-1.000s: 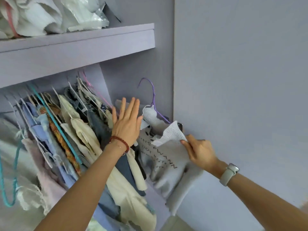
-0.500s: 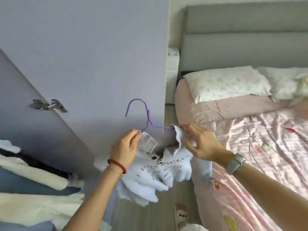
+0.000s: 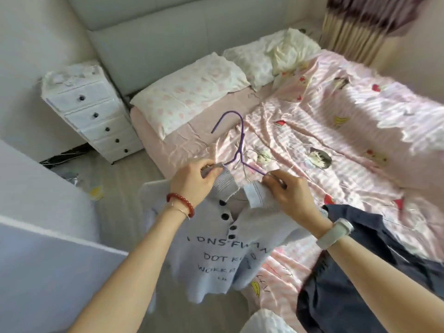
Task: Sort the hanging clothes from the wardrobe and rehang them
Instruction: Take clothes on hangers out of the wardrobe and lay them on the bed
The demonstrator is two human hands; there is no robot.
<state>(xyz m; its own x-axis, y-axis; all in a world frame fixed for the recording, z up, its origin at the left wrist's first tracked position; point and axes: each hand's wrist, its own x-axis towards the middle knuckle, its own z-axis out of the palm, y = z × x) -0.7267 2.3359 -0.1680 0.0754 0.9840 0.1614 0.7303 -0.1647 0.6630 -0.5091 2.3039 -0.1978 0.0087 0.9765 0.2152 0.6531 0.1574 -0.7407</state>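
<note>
Over the bed [image 3: 312, 131], the left hand [image 3: 192, 181] and right hand [image 3: 288, 191] each pinched a shoulder of the soft, light top [image 3: 216, 251] on its hanger [image 3: 240, 140], probably best held there.

**Bedroom in soft daylight**

I'm looking down at a bed [image 3: 312, 131] with a pink patterned sheet and two pillows [image 3: 192, 92] against a grey padded headboard [image 3: 168, 32]. A white drawer unit [image 3: 91, 111] is standing beside it on pale flooring [image 3: 125, 188]; curtains [image 3: 360, 22] are hanging far right.
</note>
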